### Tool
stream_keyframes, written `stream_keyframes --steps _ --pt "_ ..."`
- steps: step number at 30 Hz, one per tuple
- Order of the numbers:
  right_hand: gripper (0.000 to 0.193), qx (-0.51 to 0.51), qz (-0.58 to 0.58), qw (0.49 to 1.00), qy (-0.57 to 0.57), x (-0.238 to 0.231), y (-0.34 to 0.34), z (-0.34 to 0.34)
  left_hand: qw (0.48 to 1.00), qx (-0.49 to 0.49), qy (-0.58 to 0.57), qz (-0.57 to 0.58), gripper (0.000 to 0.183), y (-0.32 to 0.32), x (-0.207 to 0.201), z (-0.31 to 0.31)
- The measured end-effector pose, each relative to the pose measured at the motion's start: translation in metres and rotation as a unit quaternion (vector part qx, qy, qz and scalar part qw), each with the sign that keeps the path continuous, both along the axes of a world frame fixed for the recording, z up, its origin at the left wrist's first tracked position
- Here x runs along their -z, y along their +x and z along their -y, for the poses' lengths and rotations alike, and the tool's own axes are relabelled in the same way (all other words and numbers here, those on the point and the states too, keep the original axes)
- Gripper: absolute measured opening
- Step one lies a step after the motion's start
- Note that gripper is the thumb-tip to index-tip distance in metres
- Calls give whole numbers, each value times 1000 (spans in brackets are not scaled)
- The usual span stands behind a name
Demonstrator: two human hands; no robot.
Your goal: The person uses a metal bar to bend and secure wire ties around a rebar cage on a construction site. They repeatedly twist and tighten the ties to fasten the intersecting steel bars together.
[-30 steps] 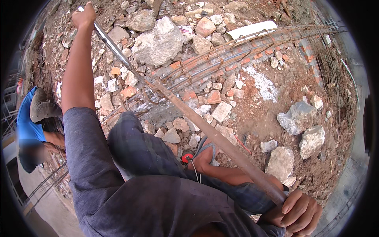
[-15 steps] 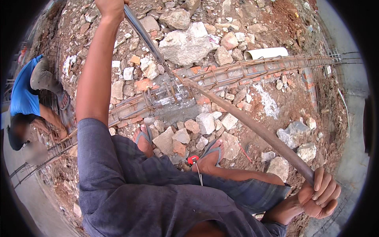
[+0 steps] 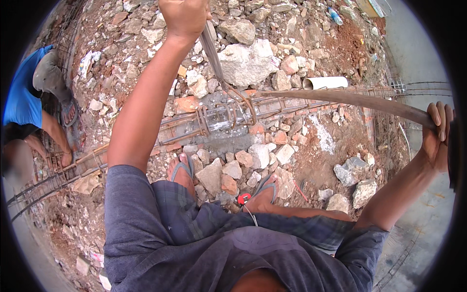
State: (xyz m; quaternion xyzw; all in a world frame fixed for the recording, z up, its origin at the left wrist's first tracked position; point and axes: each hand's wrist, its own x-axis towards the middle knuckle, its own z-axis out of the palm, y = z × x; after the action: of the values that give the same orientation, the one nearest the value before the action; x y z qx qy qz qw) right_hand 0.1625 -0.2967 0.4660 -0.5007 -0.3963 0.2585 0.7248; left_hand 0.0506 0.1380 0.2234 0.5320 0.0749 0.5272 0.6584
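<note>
My left hand [image 3: 187, 19] is closed round the upper end of a dark grey bar [image 3: 211, 56], which slants down to the rebar. At the right, my right hand [image 3: 437, 124] grips the end of a long brown bar [image 3: 348, 99]. That bar lies nearly level in view, its thin far end beside the rusty stirrups. The foot of the grey bar meets a bent rusty rod [image 3: 242, 100] over the long rebar cage [image 3: 292, 103]. Wet grey mortar [image 3: 224, 139] lies under the cage between my hands.
My sandalled feet stand among broken stones [image 3: 210, 176]. A white pipe piece [image 3: 326, 83] and a large pale rock [image 3: 247, 63] lie beyond the cage. At the left, a person in blue [image 3: 26, 92] bends over the cage. A red round tag [image 3: 244, 198] hangs in front of me.
My right hand has moved up and forward, swinging the brown bar from a steep slant to nearly level. My left hand and the grey bar have shifted right in view.
</note>
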Motion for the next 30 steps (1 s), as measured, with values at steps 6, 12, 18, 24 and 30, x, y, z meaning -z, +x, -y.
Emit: stream_keyframes --steps 6,12,18,24,30 --pt "44 -40 -32 999 12 54 1 -91 994 -40 -106 -5 24 -12 53 -24" --pt "43 85 -84 993 21 108 41 -115 989 -13 -141 -46 37 -12 83 -31" --pt "43 79 -137 987 15 101 45 -113 984 -68 -165 -5 41 -10 83 -31" --pt "45 171 -129 976 -29 169 12 -140 987 -57 -148 -17 45 -19 81 -27" --pt "48 223 -117 967 -37 193 -15 -142 992 -34 -122 10 46 -22 70 7"
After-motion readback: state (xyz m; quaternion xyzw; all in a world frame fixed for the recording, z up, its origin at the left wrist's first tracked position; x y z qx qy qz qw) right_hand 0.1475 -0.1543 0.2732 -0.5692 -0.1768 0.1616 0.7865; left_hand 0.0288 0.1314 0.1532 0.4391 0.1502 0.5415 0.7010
